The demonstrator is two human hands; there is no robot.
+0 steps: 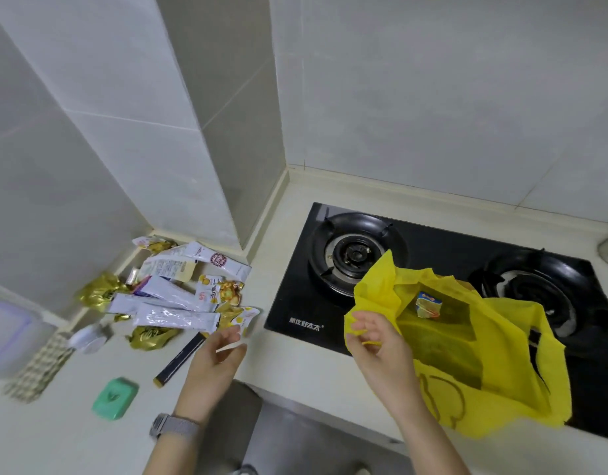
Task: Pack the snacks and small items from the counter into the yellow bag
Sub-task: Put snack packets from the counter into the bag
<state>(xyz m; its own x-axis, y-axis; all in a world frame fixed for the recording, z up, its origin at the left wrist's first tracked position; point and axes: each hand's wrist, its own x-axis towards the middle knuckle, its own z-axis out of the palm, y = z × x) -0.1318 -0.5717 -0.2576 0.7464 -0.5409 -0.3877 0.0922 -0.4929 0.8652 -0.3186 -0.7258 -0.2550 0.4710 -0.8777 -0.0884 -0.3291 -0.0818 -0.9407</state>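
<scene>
The right hand (372,337) pinches the near rim of the yellow bag (484,365), which lies open across the black stove (432,241) with a small packet (428,304) inside. The left hand (220,351) hovers, fingers loosely spread and holding nothing, just beside the snack pile (179,293) on the counter (295,365).

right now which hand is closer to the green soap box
Left. The left hand hovers open just right of and beyond the green soap box; the right hand is farther right, pinching the yellow bag rim.
</scene>
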